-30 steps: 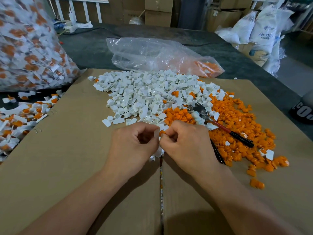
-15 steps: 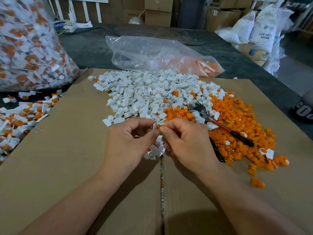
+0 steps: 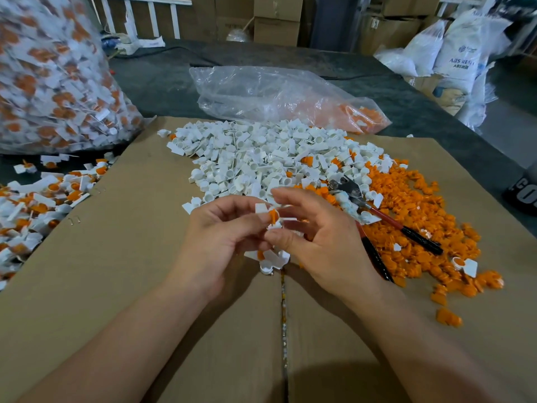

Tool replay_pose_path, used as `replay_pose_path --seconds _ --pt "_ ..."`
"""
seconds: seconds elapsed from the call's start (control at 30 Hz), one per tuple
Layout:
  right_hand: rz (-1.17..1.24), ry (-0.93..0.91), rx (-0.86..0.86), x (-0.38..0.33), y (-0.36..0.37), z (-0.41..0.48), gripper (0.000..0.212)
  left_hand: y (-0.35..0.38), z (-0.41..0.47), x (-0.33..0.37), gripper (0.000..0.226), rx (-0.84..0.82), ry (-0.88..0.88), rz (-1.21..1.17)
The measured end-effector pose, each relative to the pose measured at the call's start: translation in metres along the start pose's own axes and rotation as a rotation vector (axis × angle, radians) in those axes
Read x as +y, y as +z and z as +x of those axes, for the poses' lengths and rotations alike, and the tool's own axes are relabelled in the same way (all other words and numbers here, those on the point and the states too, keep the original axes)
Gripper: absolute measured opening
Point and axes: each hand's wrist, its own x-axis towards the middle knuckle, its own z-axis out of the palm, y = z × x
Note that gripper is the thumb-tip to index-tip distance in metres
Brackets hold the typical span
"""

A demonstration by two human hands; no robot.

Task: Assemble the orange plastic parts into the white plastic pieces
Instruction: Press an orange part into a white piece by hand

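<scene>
— Well, what takes up the most room?
— The dark table [image 3: 162, 82]. Over its near side lies a sheet of brown cardboard [image 3: 116, 286], with a seam running toward the person. At the far left stands a big clear sack [image 3: 52, 82], stuffed with white-and-orange pieces.
— And behind the cardboard?
— A slack clear bag [image 3: 276, 97] on its side, with orange parts showing in its right end. In front of it, on the cardboard, spreads the white heap [image 3: 247, 158] of loose pieces. The orange heap [image 3: 412, 228] touches it on the right and trails toward the near edge.
— The left edge?
— A scatter of joined pieces [image 3: 37, 205], white with orange in them, partly on the cardboard and partly off it.
— Tools?
— One pair of pliers [image 3: 386, 219] with red and black handles, lying where the two heaps meet, head toward the white.
— Now the hands.
— They are together, held above the seam on the near side of the heaps. Under them a small cluster [image 3: 271, 260] of white bits lies on the cardboard. The left hand [image 3: 215, 245] pinches a white piece [image 3: 261, 207] at its fingertips. The right hand [image 3: 322, 242] meets it from the other side, thumb under the piece, forefinger lifted above it, the other fingers curled.
— And the orange part?
— The orange part [image 3: 273, 217] sits at that white piece, right between the fingertips of both hands. How deep it sits, I cannot tell.
</scene>
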Motion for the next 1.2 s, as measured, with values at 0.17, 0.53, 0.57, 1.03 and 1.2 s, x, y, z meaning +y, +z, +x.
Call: replay_pose_path --seconds 0.17,0.53,0.57,1.03,1.2 --pt "0.12 -0.033 -0.056 0.002 -0.001 0.0 0.048 -0.004 0.001 0.001 0.008 -0.032 -0.13 -0.004" --pt "0.065 -0.122 -0.029 0.008 -0.002 0.002 0.04 0.001 -0.003 0.005 0.014 -0.016 -0.1 0.06" --pt "0.065 -0.114 -0.014 0.008 -0.002 0.002 0.04 0.001 -0.002 0.005 0.011 -0.018 -0.084 0.079" --pt "0.239 -0.002 -0.019 0.009 -0.003 0.002 0.043 -0.002 -0.003 0.009 0.009 -0.036 -0.029 0.12" --pt "0.287 0.009 -0.019 0.006 -0.002 0.003 0.034 -0.002 -0.004 0.01 0.006 -0.043 -0.024 0.116"
